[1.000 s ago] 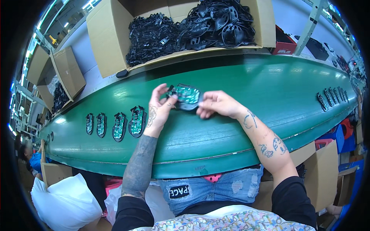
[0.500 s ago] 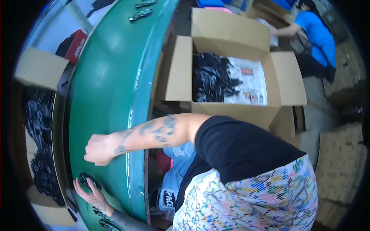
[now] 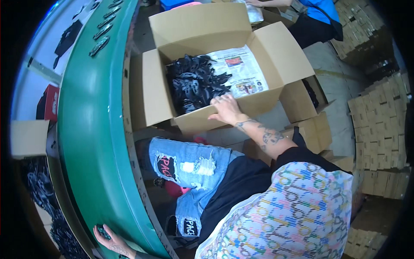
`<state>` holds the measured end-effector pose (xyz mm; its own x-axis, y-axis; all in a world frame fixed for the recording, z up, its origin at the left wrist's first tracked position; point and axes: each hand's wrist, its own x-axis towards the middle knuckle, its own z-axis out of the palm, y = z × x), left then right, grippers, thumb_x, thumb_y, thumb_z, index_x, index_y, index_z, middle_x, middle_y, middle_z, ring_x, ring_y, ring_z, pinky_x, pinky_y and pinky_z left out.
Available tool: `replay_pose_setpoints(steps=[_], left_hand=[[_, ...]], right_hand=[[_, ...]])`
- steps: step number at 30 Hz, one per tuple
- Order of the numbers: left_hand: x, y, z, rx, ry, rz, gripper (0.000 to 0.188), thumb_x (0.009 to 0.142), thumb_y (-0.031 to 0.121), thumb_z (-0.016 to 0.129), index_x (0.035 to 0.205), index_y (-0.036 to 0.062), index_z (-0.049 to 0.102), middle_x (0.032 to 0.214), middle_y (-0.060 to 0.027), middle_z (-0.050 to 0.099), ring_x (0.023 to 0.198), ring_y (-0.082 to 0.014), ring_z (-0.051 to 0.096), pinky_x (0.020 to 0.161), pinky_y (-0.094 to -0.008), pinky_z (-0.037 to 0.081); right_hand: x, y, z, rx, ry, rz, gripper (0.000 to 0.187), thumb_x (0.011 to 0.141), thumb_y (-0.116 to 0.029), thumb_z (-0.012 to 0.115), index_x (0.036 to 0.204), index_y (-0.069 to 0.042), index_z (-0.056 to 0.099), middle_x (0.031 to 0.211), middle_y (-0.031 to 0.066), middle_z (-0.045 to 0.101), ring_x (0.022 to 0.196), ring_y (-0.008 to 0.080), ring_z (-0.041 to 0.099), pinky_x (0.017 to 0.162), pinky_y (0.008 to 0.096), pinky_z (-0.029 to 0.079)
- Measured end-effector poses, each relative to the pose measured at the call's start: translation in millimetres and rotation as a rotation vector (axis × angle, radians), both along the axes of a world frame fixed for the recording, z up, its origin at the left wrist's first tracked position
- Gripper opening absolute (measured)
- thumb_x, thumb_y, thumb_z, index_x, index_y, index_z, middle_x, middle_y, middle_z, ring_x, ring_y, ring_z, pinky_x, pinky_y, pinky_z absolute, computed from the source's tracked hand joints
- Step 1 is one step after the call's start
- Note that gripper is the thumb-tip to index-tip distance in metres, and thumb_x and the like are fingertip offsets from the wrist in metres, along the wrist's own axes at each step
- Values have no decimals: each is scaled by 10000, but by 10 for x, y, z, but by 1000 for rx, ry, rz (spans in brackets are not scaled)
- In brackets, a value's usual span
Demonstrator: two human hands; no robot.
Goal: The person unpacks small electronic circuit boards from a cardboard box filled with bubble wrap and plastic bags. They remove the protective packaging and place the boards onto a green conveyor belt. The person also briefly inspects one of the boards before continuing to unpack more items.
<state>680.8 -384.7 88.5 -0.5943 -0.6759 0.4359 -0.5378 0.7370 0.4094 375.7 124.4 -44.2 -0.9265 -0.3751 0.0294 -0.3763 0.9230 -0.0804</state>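
Now left fingers [image 3: 98, 235] hold a dark board [image 3: 103, 231]; right fingers [image 3: 217, 100] touch a box [image 3: 196, 124], I can't tell if gripping; past them lie black parts [image 3: 194, 84] and printed paper [image 3: 238, 70].

Right hand [image 3: 225, 108]: forearm [image 3: 264, 134] tattooed, outstretched; thumb [image 3: 213, 117] apart from bent fingers [image 3: 221, 99]. Left hand [image 3: 111, 241]: low, fingers curled, grip probably closed.

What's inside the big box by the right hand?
The box holds a pile of black parts and, beside it, printed paper. Whatever lies under the pile and paper is covered.
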Motion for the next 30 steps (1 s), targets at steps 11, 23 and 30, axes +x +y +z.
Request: replay_pose_setpoints(steps=[11,23,30], left_hand=[[-532,961,462,-243,-118,-180,277,871,212,673,1024,-14,620,1072,-177,602,984,-337,571,915,-437,436],[-1112,1433,263,-173,-199,-265,270,935,229,578,1046,-15,606,1125,-191,573,1037,-346,549,927,-437,421],[-1162,1454,261,-158,-224,-251,252,920,190,600,1049,-27,600,1111,-197,581,1010,-346,562,907,-426,436]], right_hand=[[-518,275,337,-708,-408,-55,449,802,-433,654,1022,-43,627,1003,154,644,972,318,605,824,408,487],[-1730,1721,-813,194,-443,-460,791,907,-570,375,1503,-139,82,1551,188,10,1429,365,53,1141,468,118],[-1676,2002,-886,15,-30,-825,768,798,-245,610,1428,2,246,1455,222,286,1363,371,254,1104,426,265]])
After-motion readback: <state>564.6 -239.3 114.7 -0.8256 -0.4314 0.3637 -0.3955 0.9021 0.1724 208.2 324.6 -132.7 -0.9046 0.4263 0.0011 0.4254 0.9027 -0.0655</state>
